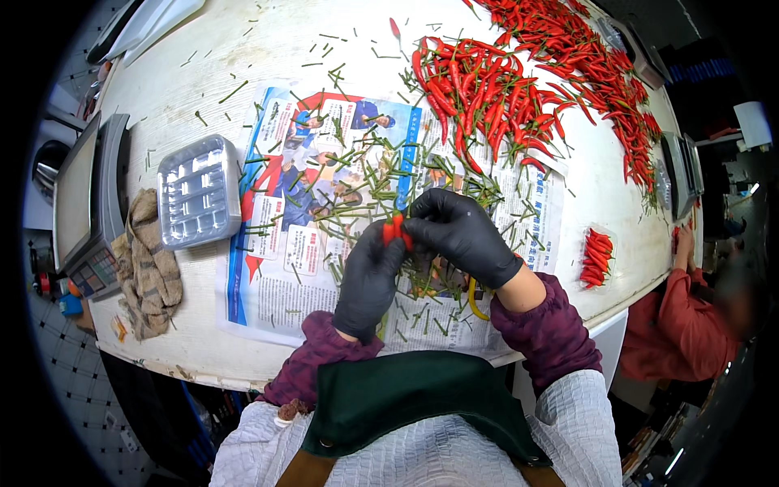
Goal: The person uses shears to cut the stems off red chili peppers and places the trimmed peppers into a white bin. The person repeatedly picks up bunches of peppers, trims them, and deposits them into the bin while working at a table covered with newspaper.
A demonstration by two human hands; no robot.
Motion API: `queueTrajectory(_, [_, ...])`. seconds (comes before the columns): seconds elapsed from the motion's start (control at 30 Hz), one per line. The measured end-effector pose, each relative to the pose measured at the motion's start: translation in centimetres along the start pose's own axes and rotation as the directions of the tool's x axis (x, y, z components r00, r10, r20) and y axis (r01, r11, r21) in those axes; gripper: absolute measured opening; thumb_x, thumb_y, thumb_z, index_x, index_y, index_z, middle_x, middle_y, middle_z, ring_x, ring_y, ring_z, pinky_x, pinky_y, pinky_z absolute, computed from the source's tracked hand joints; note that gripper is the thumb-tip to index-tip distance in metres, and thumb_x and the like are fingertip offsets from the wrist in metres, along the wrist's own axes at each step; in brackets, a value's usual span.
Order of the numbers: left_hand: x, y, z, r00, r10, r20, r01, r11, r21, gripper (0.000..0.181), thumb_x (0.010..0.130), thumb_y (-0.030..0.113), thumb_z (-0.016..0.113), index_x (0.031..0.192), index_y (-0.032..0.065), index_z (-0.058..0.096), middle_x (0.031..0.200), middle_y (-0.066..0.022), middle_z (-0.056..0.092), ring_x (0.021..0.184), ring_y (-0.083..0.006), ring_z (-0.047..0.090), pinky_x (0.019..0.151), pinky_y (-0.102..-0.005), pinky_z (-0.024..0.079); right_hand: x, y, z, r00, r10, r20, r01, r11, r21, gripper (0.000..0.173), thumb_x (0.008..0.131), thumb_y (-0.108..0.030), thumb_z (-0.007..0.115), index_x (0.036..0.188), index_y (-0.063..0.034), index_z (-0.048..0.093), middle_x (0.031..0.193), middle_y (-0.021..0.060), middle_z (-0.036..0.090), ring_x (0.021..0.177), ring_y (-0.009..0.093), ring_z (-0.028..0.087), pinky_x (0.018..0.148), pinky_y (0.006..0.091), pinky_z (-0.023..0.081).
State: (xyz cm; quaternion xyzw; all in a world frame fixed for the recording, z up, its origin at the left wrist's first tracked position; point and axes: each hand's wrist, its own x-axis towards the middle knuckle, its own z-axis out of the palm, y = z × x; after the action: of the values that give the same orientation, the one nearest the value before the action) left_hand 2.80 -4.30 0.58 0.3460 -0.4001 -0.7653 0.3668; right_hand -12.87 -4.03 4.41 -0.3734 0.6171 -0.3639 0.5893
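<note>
My left hand (368, 280), in a black glove, holds a few red chili peppers (389, 232) upright between thumb and fingers. The fingertips of my black-gloved right hand (465, 234) pinch at the same peppers from the right; their exact grip is partly hidden. Beneath both hands lie newspaper sheets (280, 304) strewn with cut green chili stems (371, 176). A heap of red chilies with stems (468, 91) rests just beyond my right hand. A curved yellow strip (475, 301), perhaps a tool handle, shows below my right wrist.
An empty clear plastic tray (199, 192) stands at left beside a brown cloth (149, 268) and a scale (91, 207). More chilies (572, 55) spread along the far right. A filled chili tray (597, 258) sits near a second scale (681, 173) and a co-worker in red (675, 335).
</note>
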Motion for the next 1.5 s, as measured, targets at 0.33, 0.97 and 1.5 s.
queueTrajectory(0.33, [0.5,-0.1,-1.1,0.992,-0.127,-0.008,0.125,0.985,-0.117,0.028,0.090,0.014,0.054,0.113,0.0001,0.046,0.092,-0.0081,0.062,0.083,-0.0141,0.058,0.074,-0.0275,0.046,5.1,-1.2,-4.1,0.822,-0.534,-0.196,0.187,0.579,-0.793,0.016,0.082,-0.020,0.062,0.089,-0.0052,0.063,0.078,0.0110,0.063,0.070,0.025,0.061,0.064,0.0325,0.048])
queueTrajectory(0.97, [0.3,0.4,-1.5,0.996,0.060,-0.073,-0.063,0.997,-0.037,0.027,0.091,0.014,0.053,0.113,0.0007,0.045,0.099,-0.0102,0.063,0.088,-0.0151,0.059,0.077,-0.0279,0.047,7.7,-2.3,-7.3,0.698,-0.715,-0.046,0.140,0.199,-0.970,0.016,0.078,-0.022,0.057,0.082,-0.0069,0.061,0.079,0.0150,0.061,0.080,0.034,0.058,0.063,0.0463,0.046])
queueTrajectory(1.5, [0.6,-0.9,-2.1,0.998,-0.069,-0.008,0.067,0.988,-0.141,0.025,0.088,0.003,0.052,0.113,0.0025,0.045,0.099,-0.0074,0.055,0.081,-0.0123,0.053,0.074,-0.0280,0.045,6.7,-2.9,-4.6,0.853,-0.495,-0.165,0.194,0.594,-0.781,0.017,0.079,-0.018,0.060,0.086,-0.0035,0.056,0.084,0.0154,0.061,0.076,0.031,0.061,0.066,0.0419,0.048])
